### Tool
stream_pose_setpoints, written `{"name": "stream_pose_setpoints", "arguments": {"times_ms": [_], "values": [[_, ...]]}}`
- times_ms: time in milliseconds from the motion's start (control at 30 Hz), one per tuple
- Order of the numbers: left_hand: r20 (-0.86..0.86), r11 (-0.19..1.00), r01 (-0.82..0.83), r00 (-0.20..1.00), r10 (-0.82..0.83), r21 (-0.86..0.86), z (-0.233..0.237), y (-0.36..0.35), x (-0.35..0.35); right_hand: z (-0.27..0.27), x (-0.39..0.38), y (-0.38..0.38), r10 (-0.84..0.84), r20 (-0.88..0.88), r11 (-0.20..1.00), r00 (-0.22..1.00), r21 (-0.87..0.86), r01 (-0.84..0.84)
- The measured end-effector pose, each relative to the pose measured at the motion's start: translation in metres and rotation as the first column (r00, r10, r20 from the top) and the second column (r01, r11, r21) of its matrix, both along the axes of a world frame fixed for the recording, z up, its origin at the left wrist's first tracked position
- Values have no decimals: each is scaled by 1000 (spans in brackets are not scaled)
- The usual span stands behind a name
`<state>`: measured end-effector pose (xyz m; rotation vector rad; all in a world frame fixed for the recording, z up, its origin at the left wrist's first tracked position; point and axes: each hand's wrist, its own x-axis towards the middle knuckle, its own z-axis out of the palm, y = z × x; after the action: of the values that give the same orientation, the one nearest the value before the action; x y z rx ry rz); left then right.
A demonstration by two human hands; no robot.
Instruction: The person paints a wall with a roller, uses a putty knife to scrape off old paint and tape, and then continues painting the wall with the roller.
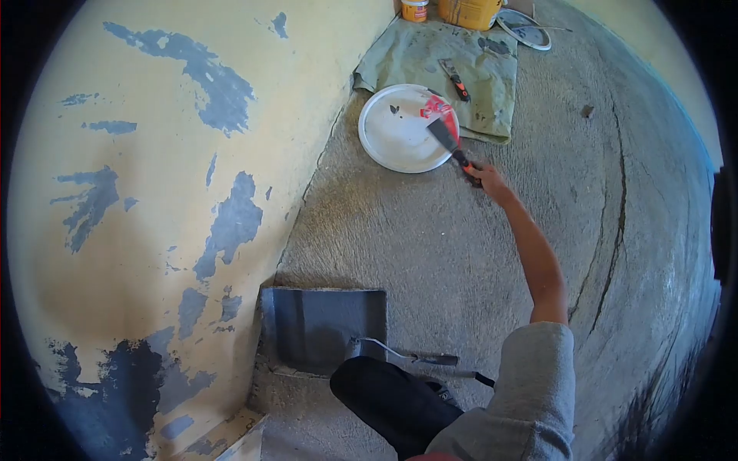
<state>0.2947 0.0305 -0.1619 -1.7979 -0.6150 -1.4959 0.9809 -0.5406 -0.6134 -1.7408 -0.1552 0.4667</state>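
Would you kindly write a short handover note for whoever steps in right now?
Right hand: grips the putty knife, blade over the white lid, next to its red patch.
Left hand: out of view.
Nearby: second scraper on the green cloth; grey pan at the wall.
Wall: grey patches show bare among yellow paint.

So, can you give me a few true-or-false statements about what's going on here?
1. The right hand holds a putty knife. True.
2. Its blade is over a white lid. True.
3. The paste on the lid is blue. False: it is red.
4. The cloth is bare. False: a scraper lies on it.
5. The wall has patches where the paint is gone. True.
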Motion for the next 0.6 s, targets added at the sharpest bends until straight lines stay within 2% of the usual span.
{"name": "stream_pose_setpoints", "arguments": {"times_ms": [67,100,133,167,300,367,467,600], "values": [[-23,1000,-12,1000,11,-20,-6,-3,-2,-13,-2,5,233,74,913,970,-359,-192],[-39,999,-22,999,21,-31,-8,-5,-5,-10,-13,9,240,64,910,969,-362,-201],[-58,999,-33,998,31,-42,-8,-8,-8,-1,-33,14,293,397,904,870,-410,-117],[-74,998,-44,996,41,-51,-8,-11,-12,6,-49,19,332,677,906,657,-422,-23],[-140,993,-77,988,64,-87,-5,-13,-38,8,-98,29,419,516,836,747,-540,-96],[-162,989,-94,984,75,-115,-11,-12,-60,13,-130,36,306,446,789,841,-613,38],[-171,977,-136,979,108,-164,-31,-22,-102,13,-160,36,369,385,718,846,-696,3],[-175,965,-156,977,119,-211,-52,-34,-133,81,-210,51,303,385,765,872,-643,18]]}}
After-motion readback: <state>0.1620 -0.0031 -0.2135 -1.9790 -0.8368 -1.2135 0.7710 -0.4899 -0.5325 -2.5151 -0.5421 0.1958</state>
